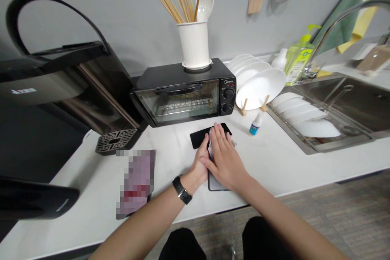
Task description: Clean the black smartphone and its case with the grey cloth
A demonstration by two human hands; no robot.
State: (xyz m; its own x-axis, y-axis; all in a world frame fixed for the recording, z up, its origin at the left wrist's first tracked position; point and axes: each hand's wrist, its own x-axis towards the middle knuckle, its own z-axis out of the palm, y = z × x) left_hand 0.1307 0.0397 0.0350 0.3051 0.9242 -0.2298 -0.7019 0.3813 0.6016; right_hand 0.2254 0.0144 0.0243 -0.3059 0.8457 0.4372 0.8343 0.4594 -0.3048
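Grey, black-rimmed rectangular slab point(217, 185) lying flat on the white desk point(274, 158). Left hand point(199, 166) at its left edge, can't tell if it's pinching; right hand point(226, 158) flat, fingers together, over a white tissue-like sheet point(211, 145). I'd press evenly, minding the thin black rectangle point(197, 139) behind.

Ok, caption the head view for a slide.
Right hand flat over a dark-edged device, left hand at its edge, in front of a toaster oven.
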